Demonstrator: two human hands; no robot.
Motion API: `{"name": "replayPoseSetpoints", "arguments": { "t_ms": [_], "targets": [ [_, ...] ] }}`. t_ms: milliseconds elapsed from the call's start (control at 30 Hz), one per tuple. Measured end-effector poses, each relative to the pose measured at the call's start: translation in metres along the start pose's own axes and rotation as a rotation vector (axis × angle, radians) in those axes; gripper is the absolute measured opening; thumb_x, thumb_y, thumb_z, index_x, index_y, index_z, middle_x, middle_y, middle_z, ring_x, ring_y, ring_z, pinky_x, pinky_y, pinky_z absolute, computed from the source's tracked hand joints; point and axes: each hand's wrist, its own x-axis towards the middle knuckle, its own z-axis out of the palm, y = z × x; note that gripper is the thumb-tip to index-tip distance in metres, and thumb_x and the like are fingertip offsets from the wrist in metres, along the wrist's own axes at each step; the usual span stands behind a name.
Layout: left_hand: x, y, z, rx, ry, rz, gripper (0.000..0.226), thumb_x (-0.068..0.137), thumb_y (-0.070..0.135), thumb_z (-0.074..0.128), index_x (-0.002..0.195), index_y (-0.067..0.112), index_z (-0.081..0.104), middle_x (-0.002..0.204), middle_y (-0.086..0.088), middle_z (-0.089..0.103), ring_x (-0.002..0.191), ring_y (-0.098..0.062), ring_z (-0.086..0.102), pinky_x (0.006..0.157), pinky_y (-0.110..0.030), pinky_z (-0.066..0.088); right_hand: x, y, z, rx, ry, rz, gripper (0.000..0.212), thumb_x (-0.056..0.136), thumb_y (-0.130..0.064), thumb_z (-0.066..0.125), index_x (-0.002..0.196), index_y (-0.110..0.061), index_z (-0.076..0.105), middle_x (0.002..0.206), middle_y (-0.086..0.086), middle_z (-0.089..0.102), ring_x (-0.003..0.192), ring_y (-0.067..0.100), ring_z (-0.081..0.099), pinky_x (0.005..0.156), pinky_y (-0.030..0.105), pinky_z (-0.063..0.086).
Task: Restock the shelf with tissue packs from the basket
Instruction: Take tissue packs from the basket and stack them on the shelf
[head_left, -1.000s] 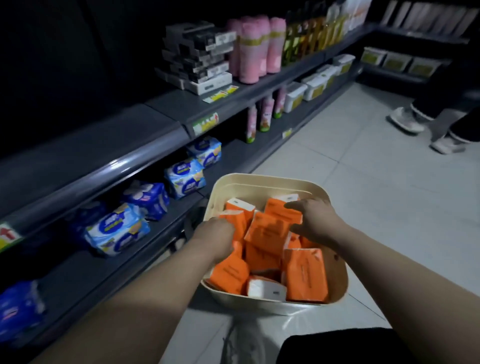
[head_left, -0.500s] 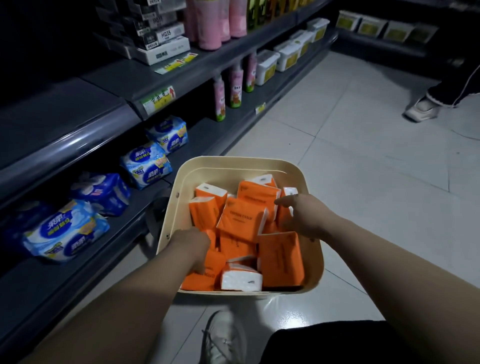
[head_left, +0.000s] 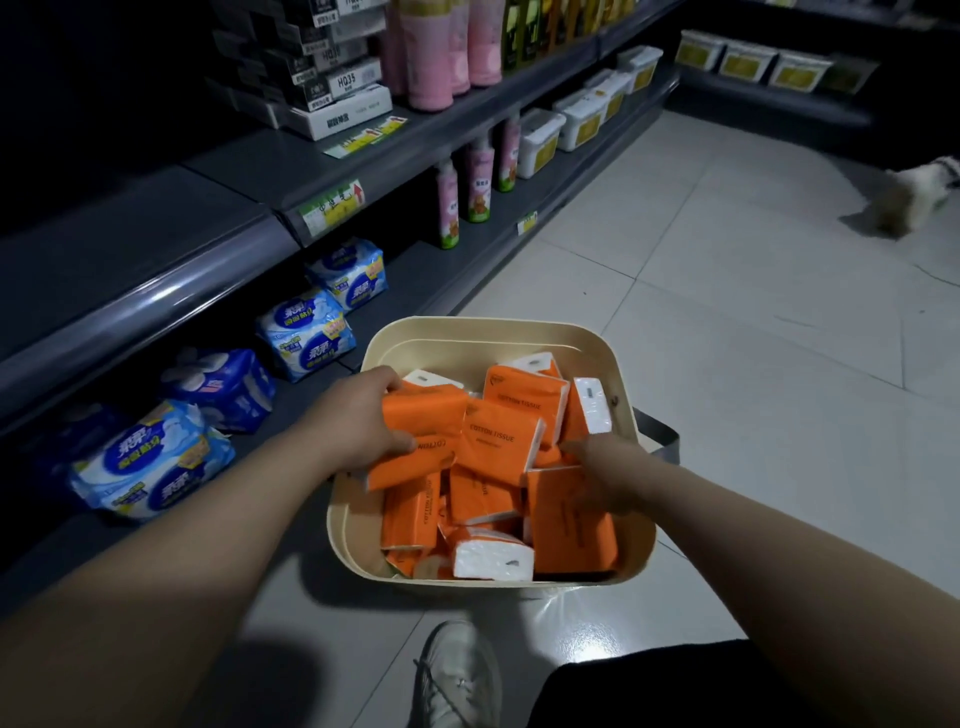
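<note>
The rounded plastic basket (head_left: 493, 332) is plain cream; the rectangular plastic-wrapped tissue packs (head_left: 498, 441) inside it are bright orange with white ends and dark lettering; the soft wrapped packs (head_left: 306, 338) on the dark grey metal shelf (head_left: 410, 275) are blue and white with yellow patches; the tall bottles (head_left: 431, 67) above are pink; the glossy floor tiles (head_left: 727, 312) are pale grey.

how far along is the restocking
Done: nothing visible; the shelf shows nothing orange. In hand: the left hand grips one orange pack in the basket; the right hand reaches among the other packs, grip unclear. Left: the whole basketful.
</note>
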Motion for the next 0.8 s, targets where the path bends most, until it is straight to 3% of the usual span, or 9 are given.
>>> {"name": "replayPoseSetpoints", "arguments": {
  "t_ms": [200,400,600,733,800],
  "targets": [
    [-0.007,0.002,-0.011,-0.110,0.001,-0.006,0.053,0.064,0.040,0.083,0.106,0.029,0.051,0.105,0.000,0.058,0.092,-0.019,0.056,0.073,-0.029,0.046,0.010,-0.004,0.003,-0.122,-0.062,0.025,0.054,0.080,-0.033,0.070,0.128,-0.021,0.048,0.127,0.006,0.054,0.115,0.027,0.053,0.097,0.040,0.048],
    [-0.021,0.001,-0.033,-0.156,0.061,-0.046,0.075,0.056,0.032,0.089,0.118,0.024,0.047,0.107,0.002,0.053,0.094,-0.017,0.051,0.074,-0.027,0.041,0.001,-0.018,-0.019,-0.136,-0.112,-0.023,0.057,0.080,-0.022,0.072,0.131,-0.017,0.045,0.127,0.006,0.052,0.114,0.026,0.054,0.097,0.037,0.047],
    [-0.042,-0.013,-0.066,-0.102,0.190,-0.097,0.055,0.058,0.032,0.087,0.097,0.015,0.053,0.092,-0.001,0.055,0.086,-0.021,0.053,0.069,-0.029,0.041,-0.022,-0.046,-0.075,0.002,0.254,-0.107,0.042,0.079,-0.017,0.062,0.118,-0.022,0.049,0.108,0.007,0.057,0.087,0.023,0.053,0.068,0.030,0.042],
    [-0.066,-0.030,-0.096,-0.172,0.288,-0.095,0.048,0.075,0.033,0.076,0.109,0.009,0.052,0.104,-0.009,0.061,0.094,-0.026,0.058,0.077,-0.032,0.045,-0.041,-0.094,-0.106,0.179,0.474,-0.248,0.047,0.079,-0.024,0.064,0.122,-0.022,0.046,0.106,0.005,0.046,0.091,0.026,0.052,0.073,0.030,0.039],
    [-0.082,-0.041,-0.110,-0.160,0.300,-0.113,0.052,0.085,0.035,0.066,0.121,0.007,0.042,0.113,-0.011,0.056,0.092,-0.028,0.060,0.068,-0.031,0.048,-0.046,-0.117,-0.119,0.241,0.574,-0.310,0.052,0.078,-0.021,0.062,0.126,-0.019,0.043,0.112,0.010,0.048,0.099,0.033,0.055,0.080,0.032,0.043]
  ]
}}
